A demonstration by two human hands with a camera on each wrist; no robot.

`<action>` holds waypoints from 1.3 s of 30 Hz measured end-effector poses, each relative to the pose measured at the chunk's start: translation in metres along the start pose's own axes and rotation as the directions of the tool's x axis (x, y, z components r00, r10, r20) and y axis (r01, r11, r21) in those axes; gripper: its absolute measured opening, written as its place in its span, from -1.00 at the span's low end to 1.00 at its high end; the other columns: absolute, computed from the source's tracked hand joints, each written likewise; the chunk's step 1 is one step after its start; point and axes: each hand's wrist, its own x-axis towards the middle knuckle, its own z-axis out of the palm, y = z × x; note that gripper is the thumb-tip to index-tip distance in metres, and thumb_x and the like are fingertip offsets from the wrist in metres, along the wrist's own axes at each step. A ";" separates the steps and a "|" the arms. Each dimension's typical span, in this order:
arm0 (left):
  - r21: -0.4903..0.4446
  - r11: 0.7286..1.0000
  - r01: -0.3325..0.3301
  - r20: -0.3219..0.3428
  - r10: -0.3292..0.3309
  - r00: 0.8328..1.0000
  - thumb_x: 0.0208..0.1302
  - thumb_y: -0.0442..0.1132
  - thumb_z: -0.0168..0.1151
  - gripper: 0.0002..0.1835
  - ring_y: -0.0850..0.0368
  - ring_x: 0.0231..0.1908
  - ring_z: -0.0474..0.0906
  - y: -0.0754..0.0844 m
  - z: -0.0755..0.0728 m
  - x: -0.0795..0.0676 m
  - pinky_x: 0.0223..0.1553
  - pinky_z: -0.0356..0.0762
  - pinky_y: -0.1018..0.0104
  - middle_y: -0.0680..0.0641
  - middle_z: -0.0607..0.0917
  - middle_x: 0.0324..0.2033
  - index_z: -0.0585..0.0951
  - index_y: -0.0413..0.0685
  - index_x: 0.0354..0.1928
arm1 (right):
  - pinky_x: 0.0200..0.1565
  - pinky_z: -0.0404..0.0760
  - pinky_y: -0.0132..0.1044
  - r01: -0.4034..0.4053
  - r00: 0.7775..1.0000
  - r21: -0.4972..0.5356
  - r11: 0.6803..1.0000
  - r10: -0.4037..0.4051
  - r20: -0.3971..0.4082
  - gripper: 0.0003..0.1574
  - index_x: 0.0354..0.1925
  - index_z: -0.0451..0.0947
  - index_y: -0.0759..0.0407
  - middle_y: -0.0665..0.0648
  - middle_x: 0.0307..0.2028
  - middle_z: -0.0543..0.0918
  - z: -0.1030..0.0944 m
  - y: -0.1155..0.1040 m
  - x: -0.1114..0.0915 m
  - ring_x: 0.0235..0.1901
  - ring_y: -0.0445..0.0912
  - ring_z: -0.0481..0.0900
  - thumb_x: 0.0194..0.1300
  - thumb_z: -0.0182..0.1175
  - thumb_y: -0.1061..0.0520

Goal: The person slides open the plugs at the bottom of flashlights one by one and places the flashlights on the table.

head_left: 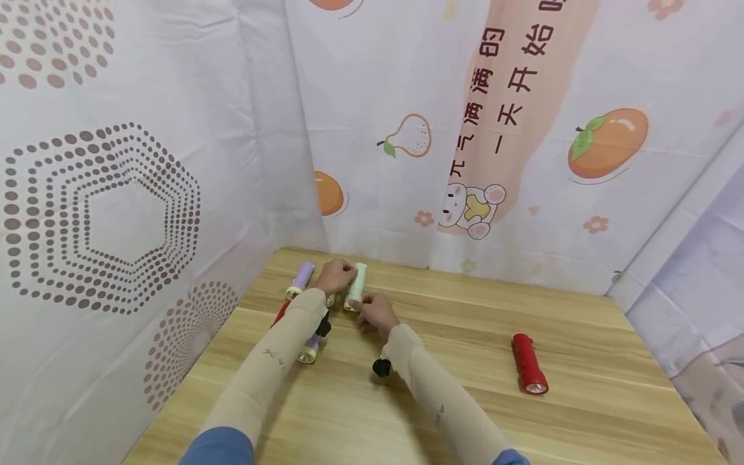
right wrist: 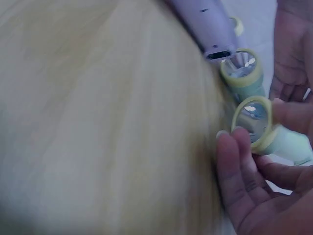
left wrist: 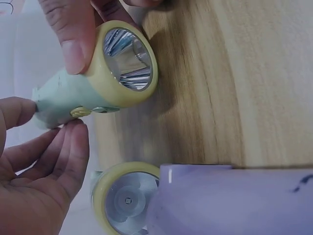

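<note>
A mint-green flashlight with a pale yellow head ring lies near the table's back edge. Its tail end is pinched between thumb and fingers of my left hand. My right hand holds the head end, the thumb on the yellow ring. A second green flashlight lies just left of it, mostly hidden behind my left hand in the head view. In front of that one a purple flashlight points the other way, partly under my left forearm in the head view.
Another purple flashlight lies at the back left. A red flashlight shows partly beside my left sleeve. A second red flashlight lies alone on the right of the wooden table. Printed curtains hang behind and left.
</note>
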 end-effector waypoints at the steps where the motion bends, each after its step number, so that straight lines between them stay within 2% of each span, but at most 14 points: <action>1: -0.008 1.000 0.001 0.003 -0.001 1.000 0.50 -0.14 0.18 -0.67 0.00 -0.17 0.66 0.000 0.000 -0.001 -0.12 0.61 0.16 -0.15 0.75 -0.12 0.73 -0.26 0.02 | -0.54 0.64 -0.26 0.008 1.000 0.005 1.000 -0.008 0.005 -0.63 -0.07 0.63 0.29 0.15 -0.53 0.62 0.000 0.001 0.000 -0.60 -0.10 0.57 0.41 0.35 -0.01; 3: -0.034 0.999 0.002 0.015 -0.001 1.000 0.52 -0.10 0.18 -0.60 -0.08 -0.02 0.65 0.000 0.000 -0.004 0.00 0.62 0.07 -0.21 0.72 0.01 0.65 -0.26 0.17 | -0.54 0.64 -0.25 0.018 1.000 0.018 1.000 -0.018 0.015 -0.61 -0.03 0.64 0.29 0.16 -0.51 0.63 0.000 0.004 0.000 -0.61 -0.10 0.56 0.41 0.35 -0.01; 5: -0.064 0.998 0.002 0.023 -0.001 1.000 0.53 -0.07 0.19 -0.54 -0.12 0.05 0.63 0.000 0.000 -0.007 0.05 0.60 0.01 -0.23 0.69 0.07 0.59 -0.24 0.27 | -0.52 0.66 -0.24 0.017 0.999 0.027 0.999 -0.018 0.026 -0.59 0.02 0.64 0.28 0.17 -0.49 0.64 -0.001 0.005 0.000 -0.61 -0.11 0.56 0.41 0.35 -0.01; 11: -0.117 0.993 -0.003 0.020 0.005 1.000 0.52 -0.02 0.22 -0.45 -0.06 -0.08 0.68 -0.006 0.000 -0.006 -0.03 0.64 0.02 -0.23 0.68 0.09 0.49 -0.15 0.41 | -0.49 0.68 -0.24 0.012 0.998 0.019 1.000 -0.013 0.069 -0.59 0.06 0.63 0.27 0.21 -0.41 0.67 -0.006 0.001 -0.002 -0.59 -0.12 0.56 0.42 0.34 0.00; 15: -0.111 0.994 -0.011 -0.013 0.009 1.000 0.48 -0.01 0.27 -0.47 -0.09 0.00 0.66 -0.010 0.000 -0.003 -0.01 0.63 0.00 -0.22 0.70 0.08 0.55 -0.12 0.35 | -0.51 0.67 -0.26 0.015 0.997 0.011 1.000 -0.016 0.081 -0.59 0.11 0.63 0.25 0.18 -0.44 0.66 -0.006 -0.001 -0.003 -0.60 -0.12 0.55 0.43 0.32 0.02; 20: -0.129 0.992 -0.012 -0.070 0.003 0.998 0.44 -0.05 0.32 -0.53 -0.13 0.05 0.63 -0.010 0.001 -0.006 -0.03 0.65 0.01 -0.23 0.70 0.07 0.61 -0.12 0.28 | -0.48 0.68 -0.22 0.027 0.995 0.000 1.000 -0.026 0.093 -0.44 0.20 0.57 0.27 0.23 -0.39 0.69 -0.005 0.000 -0.003 -0.57 -0.10 0.58 0.38 0.38 -0.01; 28: -0.170 0.985 -0.007 -0.100 -0.010 0.995 0.40 -0.06 0.36 -0.59 -0.07 -0.11 0.68 -0.001 0.009 -0.015 -0.17 0.66 0.10 -0.19 0.73 -0.08 0.64 -0.08 0.18 | -0.45 0.67 -0.23 0.076 0.989 -0.004 0.997 -0.075 0.130 -0.39 0.22 0.55 0.27 0.29 -0.18 0.72 -0.017 0.006 -0.014 -0.49 -0.08 0.63 0.37 0.39 -0.05; 39: -0.170 0.985 -0.030 -0.081 0.016 0.997 0.39 0.03 0.35 -0.59 0.00 -0.18 0.67 0.005 0.022 -0.045 -0.14 0.65 0.05 -0.09 0.74 -0.19 0.64 -0.02 0.14 | -0.41 0.64 -0.27 0.097 0.978 -0.078 0.992 -0.080 0.194 -0.37 0.10 0.57 0.29 0.23 -0.23 0.73 -0.039 0.012 -0.046 -0.52 -0.10 0.60 0.28 0.45 -0.12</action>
